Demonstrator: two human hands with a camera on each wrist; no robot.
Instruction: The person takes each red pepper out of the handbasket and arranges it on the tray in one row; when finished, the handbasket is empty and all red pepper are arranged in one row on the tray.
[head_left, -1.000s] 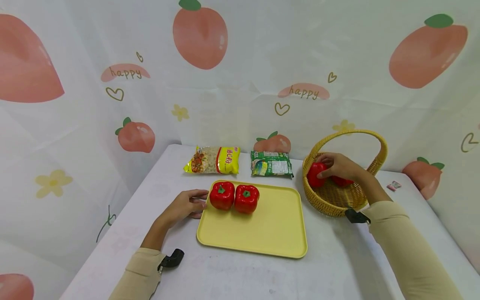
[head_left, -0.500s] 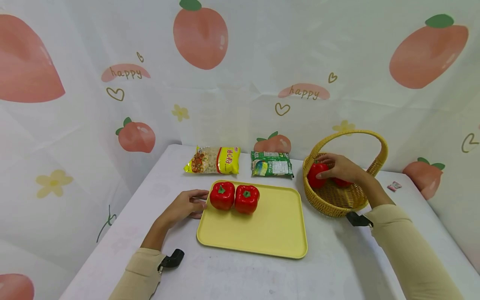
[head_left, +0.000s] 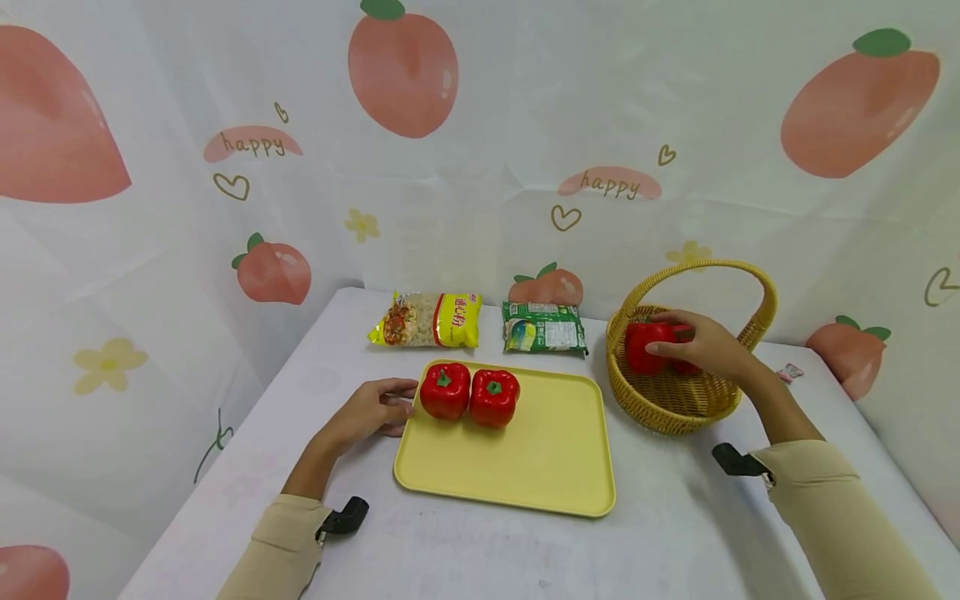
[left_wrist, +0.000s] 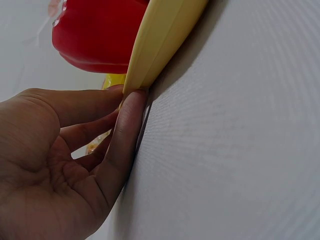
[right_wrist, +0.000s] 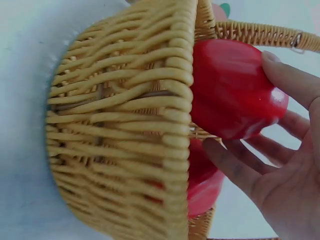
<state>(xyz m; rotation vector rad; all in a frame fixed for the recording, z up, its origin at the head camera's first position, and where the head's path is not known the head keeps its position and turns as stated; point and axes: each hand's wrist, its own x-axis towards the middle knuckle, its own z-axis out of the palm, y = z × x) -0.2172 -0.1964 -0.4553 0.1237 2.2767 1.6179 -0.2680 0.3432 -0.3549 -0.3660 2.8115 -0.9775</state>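
My left hand [head_left: 363,413] pinches the left rim of the yellow tray [head_left: 540,467]; in the left wrist view the fingers of that hand [left_wrist: 60,165] meet at the tray's edge [left_wrist: 162,42]. Two red bell peppers [head_left: 445,393] [head_left: 494,400] sit side by side at the tray's upper left. Over the wicker basket [head_left: 652,417], my right hand [head_left: 708,343] grips a red pepper [head_left: 643,350]. The right wrist view shows this pepper [right_wrist: 232,90] at the basket's rim, raised above another red pepper [right_wrist: 205,187] lower inside, which a finger of my right hand [right_wrist: 285,185] overlaps.
Behind the tray lie a yellow pasta bag [head_left: 435,321] and a green packet [head_left: 543,327]. The basket's tall handle [head_left: 697,265] arches over its opening. Small pink wrappers [head_left: 790,372] lie right of the basket. A printed cloth [head_left: 465,200] hangs behind the table.
My right hand has shifted to the right with the gripped pepper, which now sits farther from the basket's left wall and appears raised. My left hand and the tray have not moved.
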